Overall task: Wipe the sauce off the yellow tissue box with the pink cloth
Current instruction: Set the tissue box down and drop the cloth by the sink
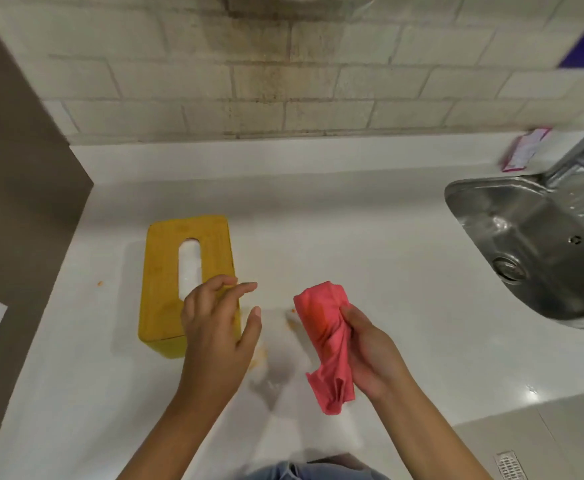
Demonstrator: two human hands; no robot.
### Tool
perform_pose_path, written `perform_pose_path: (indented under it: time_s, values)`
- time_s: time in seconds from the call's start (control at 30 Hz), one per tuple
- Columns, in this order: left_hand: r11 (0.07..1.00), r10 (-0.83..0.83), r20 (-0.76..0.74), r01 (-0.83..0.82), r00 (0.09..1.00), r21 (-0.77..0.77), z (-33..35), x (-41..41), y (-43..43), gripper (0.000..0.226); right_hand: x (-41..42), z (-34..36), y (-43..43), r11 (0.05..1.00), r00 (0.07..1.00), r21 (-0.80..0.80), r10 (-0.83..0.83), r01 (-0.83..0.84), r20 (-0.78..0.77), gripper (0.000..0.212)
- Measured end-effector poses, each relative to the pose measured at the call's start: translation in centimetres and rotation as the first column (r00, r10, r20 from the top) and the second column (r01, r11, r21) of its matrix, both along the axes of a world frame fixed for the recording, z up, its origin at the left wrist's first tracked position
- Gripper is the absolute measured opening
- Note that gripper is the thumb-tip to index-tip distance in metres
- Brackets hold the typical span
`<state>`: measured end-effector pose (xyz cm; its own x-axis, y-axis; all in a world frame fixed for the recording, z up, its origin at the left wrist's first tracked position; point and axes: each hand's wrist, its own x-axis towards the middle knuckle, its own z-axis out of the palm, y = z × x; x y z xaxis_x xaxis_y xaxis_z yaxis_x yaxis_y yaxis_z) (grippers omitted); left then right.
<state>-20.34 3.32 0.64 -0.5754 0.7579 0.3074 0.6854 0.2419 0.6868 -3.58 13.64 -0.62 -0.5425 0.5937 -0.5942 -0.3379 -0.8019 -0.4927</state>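
Mid-task at a white counter (352, 216): right hand (370, 355) grips the bunched pink cloth (325, 337) just beside the yellow tissue box (165, 271), left hand (214, 323) open-fingered over its near corner; box top looks clean, orange sauce smears (292, 318) left on counter, so wiping prob. near done.

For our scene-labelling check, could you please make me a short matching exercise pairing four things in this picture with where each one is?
Things:
1. pink cloth
2. yellow tissue box
3. steel sink
4. left hand

Places:
A. set into the counter at far right
B. open, over the box's near right corner
C. bunched in the right hand
D. standing on the white counter, left of centre

Pairs: 1-C, 2-D, 3-A, 4-B
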Motion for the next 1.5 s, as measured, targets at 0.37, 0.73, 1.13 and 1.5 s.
perform_pose_path:
  time_s: [0.37, 0.73, 1.13, 1.5]
  values:
    - [0.975, -0.22, 0.175, 0.222, 0.96, 0.01, 0.0, 7.6, 6.0, 0.022, 10.7, 1.1, 5.5, 0.955, 0.979, 0.288, -0.125, 0.075, 0.16, 0.028]
    - [0.966, -0.239, 0.285, 0.257, 0.928, -0.028, -1.8, 18.9, 12.3, 0.026, 26.2, -4.5, 17.8, 0.945, 0.822, 0.296, -0.054, -0.142, 0.567, 0.027]
    - [0.966, -0.225, 0.312, 0.253, 0.923, -0.05, -2.9, 21.9, 13.6, 0.023, 29.4, -5.6, 21.2, 0.589, 0.172, 0.422, -0.433, -0.689, 0.885, 0.025]
    - [0.993, -0.097, 0.32, 0.113, 0.943, -0.032, -2.2, 14.6, 7.9, 0.03, 17.2, -3.0, 14.5, 0.313, 0.571, 0.727, -0.461, -0.611, 0.679, 0.022]
